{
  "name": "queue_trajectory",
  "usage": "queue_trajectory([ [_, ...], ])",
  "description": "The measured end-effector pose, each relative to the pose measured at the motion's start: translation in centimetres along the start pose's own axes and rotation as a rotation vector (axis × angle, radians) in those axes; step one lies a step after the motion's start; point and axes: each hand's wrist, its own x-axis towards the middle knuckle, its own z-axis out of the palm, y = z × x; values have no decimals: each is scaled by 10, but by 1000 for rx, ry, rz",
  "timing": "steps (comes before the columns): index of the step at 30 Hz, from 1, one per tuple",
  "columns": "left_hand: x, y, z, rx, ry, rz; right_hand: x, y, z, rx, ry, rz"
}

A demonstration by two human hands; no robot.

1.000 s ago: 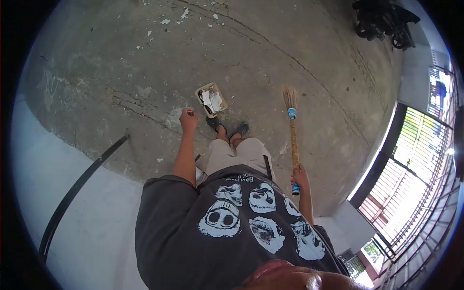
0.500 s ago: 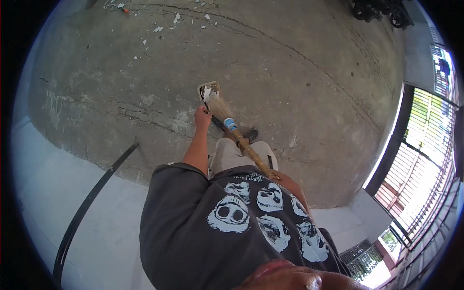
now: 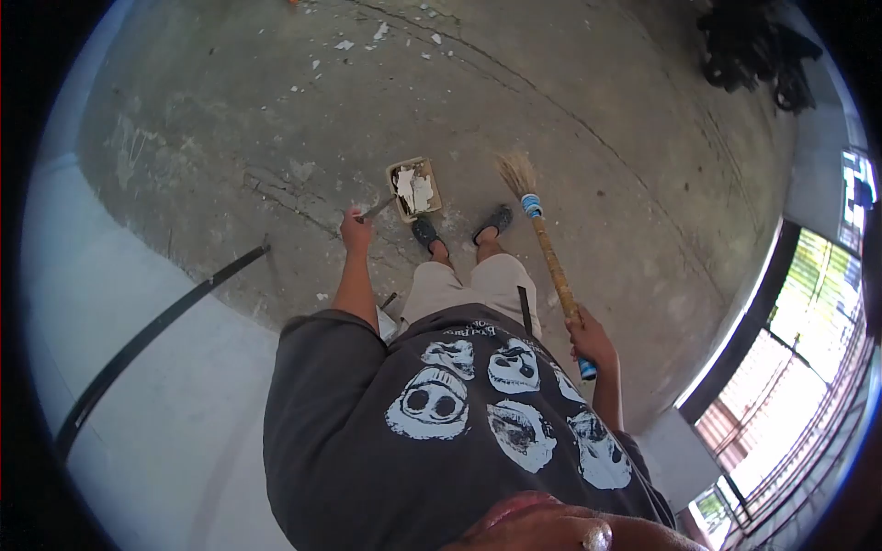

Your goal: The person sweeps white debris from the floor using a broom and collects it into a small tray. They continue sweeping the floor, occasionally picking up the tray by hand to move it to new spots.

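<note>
Fisted around a thin grey metal handle (image 3: pixel 377 210), left hand (image 3: pixel 356 230) is holding it at the near end, fingers wrapped shut on it. Long black curved bar (image 3: pixel 156 326) is lying well apart to its left on the pale ledge, untouched.

Handle is running up to a tan rectangular dustpan (image 3: pixel 410 163), which is sitting on the grey concrete floor (image 3: pixel 597 138) just ahead of the dark sandals (image 3: pixel 427 231). White paint flakes (image 3: pixel 413 188) are lying loose in the pan.

- Judging the pan light and stiff, but the load is loose. Any tilt is likely spilling flakes.
- The handle looks thin, so I'm expecting it to twist in the fist. A hold nearer the pan would be giving more control.

Long broom with a pale cane shaft (image 3: pixel 551 262) is standing tilted, straw bristles (image 3: pixel 517 173) near the floor just right of the sandals, blue band (image 3: pixel 531 204) under the bristles. Right hand (image 3: pixel 593 340) is clamping the shaft near its top, fingers closed around it, blue end cap (image 3: pixel 586 370) poking out below.

- Judging the broom light, with a rigid shaft and soft springy bristles.
- This high grip is giving reach but little force at the tip.

Barred metal gate (image 3: pixel 799 386) is showing at far right, bright behind.
</note>
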Motion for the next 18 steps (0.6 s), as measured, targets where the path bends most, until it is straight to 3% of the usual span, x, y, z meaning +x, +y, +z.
queue_trajectory([
  [6, -43, -36, -24, -204, 148, -129, 76, -25, -26, -296, 72, -216],
  [8, -57, -56, -21, -226, 180, -160, 73, -54, -21, -279, 50, -174],
  [13, -67, -67, -19, -322, 164, -307, 88, -80, 49, -414, 86, -225],
  [16, -55, -96, 1, -319, 188, -310, 83, -79, 100, -446, -13, -175],
  [18, -45, -111, 10, -291, 188, -333, 76, -62, 125, -640, -89, -224],
])
